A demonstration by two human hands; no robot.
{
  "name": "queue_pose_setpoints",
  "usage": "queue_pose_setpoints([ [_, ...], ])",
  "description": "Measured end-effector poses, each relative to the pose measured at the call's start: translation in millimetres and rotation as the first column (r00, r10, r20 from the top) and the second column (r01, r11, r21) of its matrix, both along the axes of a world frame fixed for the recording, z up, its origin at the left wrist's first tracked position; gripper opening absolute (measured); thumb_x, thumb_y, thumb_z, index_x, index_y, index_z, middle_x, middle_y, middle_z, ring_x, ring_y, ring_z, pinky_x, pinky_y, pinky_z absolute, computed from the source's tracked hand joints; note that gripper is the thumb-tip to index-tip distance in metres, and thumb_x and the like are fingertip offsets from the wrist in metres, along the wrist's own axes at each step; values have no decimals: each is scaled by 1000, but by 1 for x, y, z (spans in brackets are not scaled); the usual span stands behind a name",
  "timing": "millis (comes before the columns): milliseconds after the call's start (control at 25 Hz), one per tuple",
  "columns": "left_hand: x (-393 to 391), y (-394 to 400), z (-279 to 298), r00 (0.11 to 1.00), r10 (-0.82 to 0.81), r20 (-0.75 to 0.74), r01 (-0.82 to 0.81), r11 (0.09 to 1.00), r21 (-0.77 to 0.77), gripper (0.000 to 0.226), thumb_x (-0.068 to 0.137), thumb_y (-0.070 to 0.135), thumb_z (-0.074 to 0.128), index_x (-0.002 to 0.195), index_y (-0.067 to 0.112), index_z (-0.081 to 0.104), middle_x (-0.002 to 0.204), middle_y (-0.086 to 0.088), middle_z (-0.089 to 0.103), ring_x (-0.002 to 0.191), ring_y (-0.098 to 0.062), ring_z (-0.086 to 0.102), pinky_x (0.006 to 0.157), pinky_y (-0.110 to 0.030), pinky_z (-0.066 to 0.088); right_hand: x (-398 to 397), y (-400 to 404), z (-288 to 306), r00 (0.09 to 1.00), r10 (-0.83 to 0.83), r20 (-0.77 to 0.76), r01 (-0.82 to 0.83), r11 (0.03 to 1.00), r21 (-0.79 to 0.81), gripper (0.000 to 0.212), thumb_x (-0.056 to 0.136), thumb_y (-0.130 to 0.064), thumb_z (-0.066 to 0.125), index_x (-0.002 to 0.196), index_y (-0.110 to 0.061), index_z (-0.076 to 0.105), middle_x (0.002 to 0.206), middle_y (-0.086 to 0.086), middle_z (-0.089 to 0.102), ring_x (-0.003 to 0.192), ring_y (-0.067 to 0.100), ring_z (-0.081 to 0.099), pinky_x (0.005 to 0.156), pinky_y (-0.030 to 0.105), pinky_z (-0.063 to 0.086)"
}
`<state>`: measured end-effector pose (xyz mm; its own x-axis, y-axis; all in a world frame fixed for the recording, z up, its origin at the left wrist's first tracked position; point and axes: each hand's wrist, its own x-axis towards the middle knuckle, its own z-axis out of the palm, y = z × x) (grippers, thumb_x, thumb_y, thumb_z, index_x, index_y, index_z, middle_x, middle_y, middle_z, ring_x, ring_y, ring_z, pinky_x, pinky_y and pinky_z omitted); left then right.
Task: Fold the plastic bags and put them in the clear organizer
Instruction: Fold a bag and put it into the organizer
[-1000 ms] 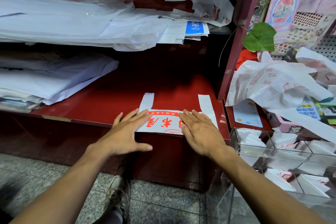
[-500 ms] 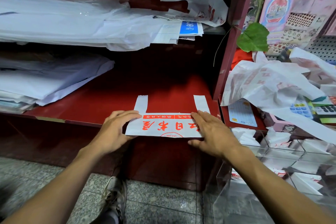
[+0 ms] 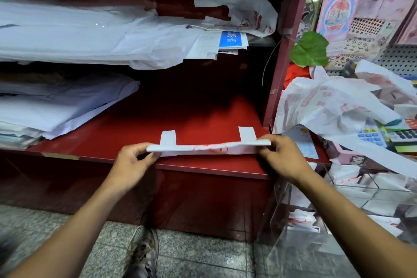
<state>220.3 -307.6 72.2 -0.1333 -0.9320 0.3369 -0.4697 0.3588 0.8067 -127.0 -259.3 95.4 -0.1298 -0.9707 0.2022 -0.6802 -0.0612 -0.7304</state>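
Note:
A white plastic bag with red print (image 3: pixel 203 149) lies at the front edge of the red shelf (image 3: pixel 198 115), its near part lifted and doubled over into a narrow strip. Two white handles stick out behind the strip. My left hand (image 3: pixel 133 162) pinches the strip's left end. My right hand (image 3: pixel 282 158) pinches its right end. The clear organizer (image 3: pixel 293 221) stands low at the right, with folded white bags in its compartments. A heap of loose white bags (image 3: pixel 334 106) lies on the counter above it.
Stacks of white paper and plastic (image 3: pixel 67 36) fill the upper shelf and the left of the red shelf. A green leaf (image 3: pixel 309 48), calculators (image 3: pixel 372 135) and pink packages crowd the right. My shoe (image 3: pixel 142 248) stands on the speckled floor below.
Both hands went from pressing the flat bag to pinching its ends. The bag's near edge has been lifted and folded toward the handles, hiding the red lettering.

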Motion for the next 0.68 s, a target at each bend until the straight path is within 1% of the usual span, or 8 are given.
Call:
queue_pose_setpoints([
  [80, -2, -2, -1, 998, 25, -64, -21, 998, 58, 23, 89, 3, 67, 74, 21, 69, 78, 14, 72, 78, 6, 61, 73, -9, 42, 3, -4, 1, 991, -55, 126, 54, 998, 12, 19, 91, -17, 64, 73, -20, 65, 68, -11, 62, 66, 7, 55, 62, 17, 40],
  [160, -4, -3, 0, 996, 30, -81, -23, 995, 92, 16, 91, 4, 64, 76, 11, 65, 83, -4, 70, 81, -7, 60, 75, -20, 41, 5, -8, 0, 982, -89, 168, 84, 996, 37, 24, 94, -22, 61, 72, -12, 64, 69, -3, 63, 66, 10, 54, 64, 24, 42],
  [240, -7, -2, 2, 994, 65, -85, -55, 993, 108, 12, 90, 4, 63, 83, 12, 65, 84, -16, 69, 79, -13, 60, 73, -24, 41, 8, -11, -1, 981, -115, 159, 110, 993, 40, 25, 95, -22, 59, 74, -9, 65, 74, 2, 66, 68, 13, 56, 65, 28, 44],
  [360, -11, -2, 4, 988, 148, -46, -144, 987, 71, 18, 89, 7, 66, 100, 20, 60, 76, -26, 62, 70, -24, 56, 63, -15, 39, 13, -13, -2, 975, -186, 118, 185, 983, 20, 23, 94, -20, 57, 76, -8, 64, 76, 5, 67, 70, 16, 58, 63, 28, 43],
  [440, -13, -1, 2, 987, 161, -9, -160, 986, 35, 22, 88, 12, 69, 103, 24, 58, 70, -20, 60, 68, -24, 56, 66, -20, 41, 16, -16, -3, 969, -230, 88, 230, 973, 3, 12, 92, -17, 60, 81, -13, 62, 73, 0, 65, 70, 16, 58, 65, 29, 42],
  [520, -11, -2, -2, 988, 127, 85, -125, 992, -33, 18, 84, 26, 74, 98, 30, 65, 74, -6, 58, 75, -21, 57, 71, -29, 43, 19, -18, -5, 964, -266, 9, 266, 964, 2, 4, 91, -17, 62, 91, -19, 58, 74, -4, 61, 74, 19, 57, 69, 31, 43],
  [600, -5, -1, -5, 961, 58, 270, -43, 997, -60, 32, 74, 41, 82, 103, 35, 70, 95, 6, 57, 93, -14, 51, 85, -28, 41, 22, -18, -9, 957, -275, -92, 271, 961, -52, 10, 91, -19, 61, 99, -20, 57, 86, -3, 61, 83, 23, 58, 74, 35, 46],
  [680, 1, -1, -8, 904, -9, 427, 39, 997, -63, 50, 68, 45, 85, 114, 32, 70, 119, 14, 55, 110, -8, 42, 100, -31, 37, 24, -16, -10, 967, -193, -166, 168, 974, -149, 15, 92, -27, 57, 104, -18, 60, 101, 2, 61, 94, 27, 56, 81, 37, 45],
])
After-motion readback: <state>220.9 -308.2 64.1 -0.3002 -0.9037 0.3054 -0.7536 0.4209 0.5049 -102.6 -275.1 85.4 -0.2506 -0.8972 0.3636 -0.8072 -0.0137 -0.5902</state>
